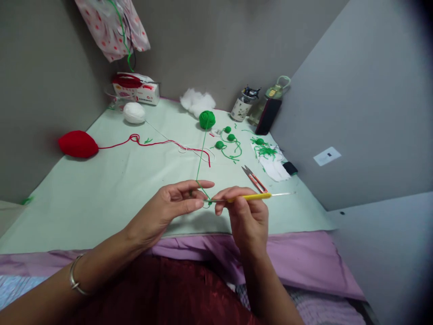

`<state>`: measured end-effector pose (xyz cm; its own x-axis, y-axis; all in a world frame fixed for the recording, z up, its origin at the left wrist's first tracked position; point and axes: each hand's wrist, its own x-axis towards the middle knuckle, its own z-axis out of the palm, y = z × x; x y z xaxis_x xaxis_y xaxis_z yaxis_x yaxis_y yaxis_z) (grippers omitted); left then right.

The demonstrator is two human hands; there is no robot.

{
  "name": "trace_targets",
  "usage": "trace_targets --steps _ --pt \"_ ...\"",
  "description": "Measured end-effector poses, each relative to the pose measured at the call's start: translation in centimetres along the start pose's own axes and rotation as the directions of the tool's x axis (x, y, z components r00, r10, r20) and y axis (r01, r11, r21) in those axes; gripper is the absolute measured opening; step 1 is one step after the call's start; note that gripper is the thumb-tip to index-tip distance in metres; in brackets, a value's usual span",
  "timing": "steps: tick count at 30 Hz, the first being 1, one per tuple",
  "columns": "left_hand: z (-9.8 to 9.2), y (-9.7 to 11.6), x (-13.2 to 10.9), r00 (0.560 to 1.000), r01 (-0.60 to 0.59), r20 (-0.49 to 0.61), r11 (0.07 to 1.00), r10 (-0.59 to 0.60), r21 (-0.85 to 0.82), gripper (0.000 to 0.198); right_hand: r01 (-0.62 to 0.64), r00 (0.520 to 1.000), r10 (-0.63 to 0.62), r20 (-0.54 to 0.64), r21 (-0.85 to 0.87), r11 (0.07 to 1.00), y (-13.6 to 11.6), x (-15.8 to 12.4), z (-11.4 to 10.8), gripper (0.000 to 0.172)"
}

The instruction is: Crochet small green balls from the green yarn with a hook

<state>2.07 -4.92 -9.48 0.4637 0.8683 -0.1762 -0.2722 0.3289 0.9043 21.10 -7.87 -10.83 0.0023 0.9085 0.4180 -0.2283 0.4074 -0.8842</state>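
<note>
My right hand (pixel 248 216) grips a crochet hook (pixel 252 197) by its yellow handle, its bare metal end pointing right. The hook's other metal end reaches left to a small bit of green yarn work (pixel 210 202). My left hand (pixel 169 201) pinches near that work with thumb and fingers, and its index finger is stretched out with green yarn (pixel 202 158) running over it. That strand goes up to a green yarn ball (pixel 207 119) at the back. What lies between my left fingertips is partly hidden.
Thread snips (pixel 255 179) lie right of my hands. Small green balls (pixel 231 137) with tails and green scraps (pixel 267 151) on white paper sit behind. Red yarn (pixel 79 144), white yarn (pixel 134 113), stuffing (pixel 197 102), a jar (pixel 241 108), a bottle (pixel 273 92) and a phone (pixel 269 117) stand farther back.
</note>
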Motion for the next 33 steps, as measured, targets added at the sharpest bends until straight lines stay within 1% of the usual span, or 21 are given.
trace_targets --steps 2,4,5,7,9,10,11,12,14,16,18,19,20,22,23,25,26,27,28,29,33 --pt "0.1 0.0 0.0 1.0 -0.005 -0.015 1.0 0.005 0.0 0.03 0.032 0.999 -0.032 0.007 -0.072 0.997 -0.2 0.0 -0.2 0.024" --pt "0.3 -0.1 -0.1 0.999 -0.026 -0.031 1.0 0.025 -0.018 0.033 0.193 0.981 -0.18 0.071 -0.298 0.935 -0.6 -0.1 -0.3 0.024" --pt "0.4 -0.1 -0.1 0.999 -0.037 -0.036 0.999 0.036 -0.034 0.036 0.302 0.953 -0.264 0.147 -0.433 0.849 -0.8 -0.2 -0.3 0.025" --pt "0.5 0.0 -0.2 0.999 -0.045 -0.03 0.996 0.043 -0.077 0.042 0.513 0.858 -0.375 0.352 -0.632 0.581 -1.1 -0.4 -0.2 0.029" --pt "0.6 0.1 -0.3 1.0 -0.015 -0.014 0.992 0.013 -0.122 0.046 0.623 0.774 -0.4 0.492 -0.705 0.338 -1.2 -0.6 -0.2 0.038" --pt "0.6 0.2 -0.3 1.0 0.013 -0.002 0.99 -0.014 -0.141 0.047 0.637 0.757 -0.404 0.513 -0.717 0.282 -1.2 -0.7 -0.3 0.042" --pt "0.6 0.3 -0.3 0.999 0.046 0.011 0.987 -0.045 -0.156 0.048 0.633 0.759 -0.41 0.505 -0.72 0.285 -1.1 -0.8 -0.3 0.045" --pt "0.5 0.4 -0.3 0.997 0.076 0.023 0.983 -0.074 -0.164 0.049 0.61 0.781 -0.409 0.472 -0.714 0.343 -1.0 -0.8 -0.4 0.045" --pt "0.3 0.4 -0.2 0.994 0.106 0.025 0.981 -0.103 -0.163 0.049 0.508 0.86 -0.374 0.347 -0.657 0.557 -0.9 -0.6 -0.6 0.039" --pt "0.1 0.3 -0.1 0.996 0.082 -0.007 0.989 -0.084 -0.119 0.047 0.354 0.935 -0.303 0.184 -0.526 0.774 -0.9 -0.4 -0.7 0.029" --pt "0.0 0.2 -0.2 0.999 0.026 -0.038 0.999 -0.028 -0.042 0.044 0.206 0.978 -0.2 0.053 -0.344 0.916 -0.9 0.0 -0.6 0.024" --pt "0.0 0.1 -0.2 0.999 -0.002 -0.045 1.0 0.002 -0.002 0.043 0.158 0.987 -0.158 0.022 -0.27 0.95 -0.8 0.1 -0.5 0.024" --pt "0.1 0.1 -0.3 0.998 -0.031 -0.047 0.999 0.032 0.033 0.043 0.132 0.991 -0.132 0.018 -0.241 0.962 -0.7 0.1 -0.5 0.024" --pt "0.4 0.0 -0.4 0.995 -0.078 -0.053 0.994 0.082 0.075 0.045 0.179 0.984 -0.164 0.071 -0.352 0.919 -0.4 -0.1 -0.3 0.024" --pt "0.6 0.0 -0.4 0.994 -0.09 -0.057 0.993 0.095 0.08 0.048 0.248 0.969 -0.216 0.123 -0.468 0.848 -0.2 -0.3 -0.2 0.026" --pt "0.9 -0.1 -0.3 0.995 -0.08 -0.055 0.996 0.083 0.04 0.053 0.417 0.907 -0.336 0.255 -0.658 0.627 0.2 -0.7 -0.1 0.04" --pt "1.0 -0.1 -0.3 0.997 -0.057 -0.048 0.998 0.057 0.0 0.054 0.487 0.867 -0.385 0.315 -0.696 0.527 0.4 -0.9 -0.1 0.046" --pt "1.1 -0.2 -0.2 0.999 -0.024 -0.036 0.999 0.023 -0.045 0.056 0.523 0.842 -0.417 0.343 -0.71 0.472 0.6 -1.0 -0.1 0.05" --pt "1.1 -0.2 -0.2 1.0 0.01 -0.018 0.996 -0.012 -0.09 0.056 0.528 0.836 -0.435 0.334 -0.708 0.47 0.6 -1.0 -0.1 0.051" --pt "1.0 -0.2 -0.1 0.999 0.043 0.003 0.991 -0.043 -0.123 0.056 0.506 0.85 -0.435 0.298 -0.693 0.513 0.6 -1.0 -0.1 0.048" --pt "0.5 0.1 0.1 0.994 0.1 0.051 0.983 -0.094 -0.153 0.048 0.328 0.94 -0.322 0.111 -0.548 0.769 -0.2 -0.4 -0.2 0.031"
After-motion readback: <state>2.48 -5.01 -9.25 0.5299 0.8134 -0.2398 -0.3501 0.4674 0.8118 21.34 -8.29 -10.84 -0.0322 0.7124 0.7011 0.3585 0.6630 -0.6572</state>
